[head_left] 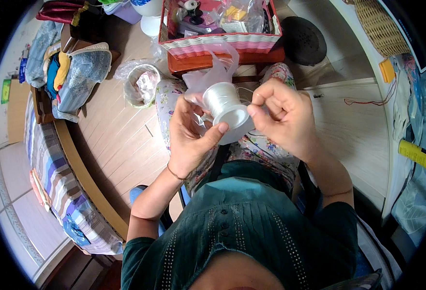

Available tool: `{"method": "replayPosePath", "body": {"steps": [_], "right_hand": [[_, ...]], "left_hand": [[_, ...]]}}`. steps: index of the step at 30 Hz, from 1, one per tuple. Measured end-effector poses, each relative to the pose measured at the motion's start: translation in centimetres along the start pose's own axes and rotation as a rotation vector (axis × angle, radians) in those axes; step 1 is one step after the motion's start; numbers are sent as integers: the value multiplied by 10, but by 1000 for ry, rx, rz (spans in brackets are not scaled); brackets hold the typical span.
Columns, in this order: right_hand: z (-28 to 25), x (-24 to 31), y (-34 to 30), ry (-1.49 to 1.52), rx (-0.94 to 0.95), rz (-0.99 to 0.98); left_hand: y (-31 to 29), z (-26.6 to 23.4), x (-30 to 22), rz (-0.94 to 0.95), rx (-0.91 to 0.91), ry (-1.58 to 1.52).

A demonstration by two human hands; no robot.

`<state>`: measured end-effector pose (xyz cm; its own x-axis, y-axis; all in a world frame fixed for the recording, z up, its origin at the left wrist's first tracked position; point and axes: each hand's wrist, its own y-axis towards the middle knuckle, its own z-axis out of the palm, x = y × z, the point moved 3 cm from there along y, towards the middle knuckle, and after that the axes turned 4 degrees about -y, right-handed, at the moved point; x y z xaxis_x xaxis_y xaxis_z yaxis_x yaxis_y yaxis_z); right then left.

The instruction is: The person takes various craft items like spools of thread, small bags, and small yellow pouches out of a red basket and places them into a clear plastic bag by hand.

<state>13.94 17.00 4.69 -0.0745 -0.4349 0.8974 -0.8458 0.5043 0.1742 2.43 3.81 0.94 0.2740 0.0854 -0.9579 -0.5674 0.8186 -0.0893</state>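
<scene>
My left hand [193, 130] is wrapped round a white spool [222, 100] wound with pale, shiny thread or cord; its thumb presses on the near flange. Close by on the right, my right hand [283, 116] is closed in a pinch at the spool's edge. A thin strand runs from the spool toward those fingers, though its tip is hidden between them. Crumpled translucent plastic [217, 63] hangs behind and beneath the spool, above my lap in flowered trousers [171, 96].
A pink-and-white box [213, 48] of sewing odds and ends stands on a red-brown stool [184, 65] ahead. Left of my knees is a lined waste bin [130, 92]. A dark round cushion [304, 41] lies at far right. A striped bed cover [63, 164] lies left.
</scene>
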Motion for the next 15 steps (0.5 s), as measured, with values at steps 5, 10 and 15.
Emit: {"method": "replayPosePath", "body": {"steps": [5,10,15], "right_hand": [[9,-11,2,447,37,199],[6,-16,0,421,189,221],[-5,-6,5,144,231,109]], "left_hand": [[-1,-2,3,16,55,9],[2,0,0,-165,43,-361],[4,-6,1,-175,-17,-377]]}}
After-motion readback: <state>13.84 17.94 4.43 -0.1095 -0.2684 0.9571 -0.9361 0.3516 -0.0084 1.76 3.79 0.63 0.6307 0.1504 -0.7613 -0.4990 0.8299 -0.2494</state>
